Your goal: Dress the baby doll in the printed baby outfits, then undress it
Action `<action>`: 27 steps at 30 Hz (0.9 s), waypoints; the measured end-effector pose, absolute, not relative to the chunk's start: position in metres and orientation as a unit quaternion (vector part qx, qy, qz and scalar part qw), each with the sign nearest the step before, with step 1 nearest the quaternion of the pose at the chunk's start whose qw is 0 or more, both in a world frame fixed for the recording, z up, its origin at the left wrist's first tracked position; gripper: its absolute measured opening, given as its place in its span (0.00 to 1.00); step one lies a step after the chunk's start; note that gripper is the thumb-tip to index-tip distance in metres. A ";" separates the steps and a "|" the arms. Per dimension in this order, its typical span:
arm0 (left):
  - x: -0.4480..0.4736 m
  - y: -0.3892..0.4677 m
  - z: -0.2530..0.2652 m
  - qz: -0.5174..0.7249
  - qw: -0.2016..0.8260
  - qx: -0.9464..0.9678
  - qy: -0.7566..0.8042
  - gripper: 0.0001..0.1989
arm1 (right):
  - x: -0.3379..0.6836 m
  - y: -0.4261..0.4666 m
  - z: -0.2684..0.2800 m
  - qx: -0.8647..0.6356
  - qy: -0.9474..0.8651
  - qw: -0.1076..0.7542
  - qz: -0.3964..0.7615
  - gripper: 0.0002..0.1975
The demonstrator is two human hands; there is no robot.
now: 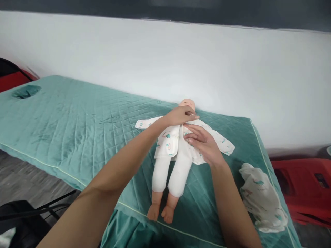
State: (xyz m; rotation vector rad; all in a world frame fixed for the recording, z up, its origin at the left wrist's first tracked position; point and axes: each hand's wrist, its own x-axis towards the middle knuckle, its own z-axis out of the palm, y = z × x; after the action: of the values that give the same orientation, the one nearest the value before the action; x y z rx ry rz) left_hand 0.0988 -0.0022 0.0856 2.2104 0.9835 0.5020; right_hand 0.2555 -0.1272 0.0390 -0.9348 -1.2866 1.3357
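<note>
A baby doll [161,175] lies on its back with its head toward the wall. It wears a white printed baby shirt [167,143], open at the front with both sleeves spread sideways. My left hand [181,115] reaches across the doll's neck, its bent thumb and fingers closed at the collar. Lower on the chest, my right hand [203,140] has its curled fingers at the edge of the shirt's front panel. My hands cover the collar and part of the doll's head. White padded legs and bare feet stick out below the hem.
A green quilted bed cover [77,113] lies under the doll, with a hole [26,91] at its far left end. Crumpled printed white cloth [262,199] rests near the right edge. Beyond stands a red plastic object [302,186]. A white wall [155,55] runs behind.
</note>
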 end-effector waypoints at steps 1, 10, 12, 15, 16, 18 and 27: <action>0.099 -0.003 0.084 0.184 0.342 0.847 0.362 0.20 | 0.254 -0.128 0.040 -0.390 -0.552 0.494 0.547 0.21; 0.113 0.014 0.043 0.350 0.206 0.793 0.453 0.13 | 0.256 -0.133 0.051 -0.566 -0.627 0.456 0.281 0.09; 0.112 0.013 0.037 0.379 0.137 0.784 0.472 0.14 | 0.260 -0.133 0.052 -0.574 -0.651 0.424 0.259 0.08; 0.101 0.002 0.033 0.403 0.086 0.788 0.457 0.14 | 0.264 -0.133 0.053 -0.537 -0.699 0.369 0.296 0.08; 0.095 -0.005 0.031 0.412 0.079 0.790 0.447 0.13 | 0.264 -0.133 0.052 -0.525 -0.706 0.361 0.309 0.08; 0.077 -0.022 0.025 0.433 0.062 0.789 0.432 0.12 | 0.265 -0.132 0.048 -0.517 -0.695 0.370 0.337 0.09; -0.004 -0.110 -0.049 0.408 0.115 0.757 0.497 0.15 | 0.255 -0.117 0.012 -0.515 -0.736 0.436 0.050 0.11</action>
State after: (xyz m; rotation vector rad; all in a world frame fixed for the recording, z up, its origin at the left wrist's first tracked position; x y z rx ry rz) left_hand -0.0044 -0.1097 -0.0490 2.2188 1.4575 1.1961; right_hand 0.2554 -0.1173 0.0122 -1.2810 -1.8323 0.1242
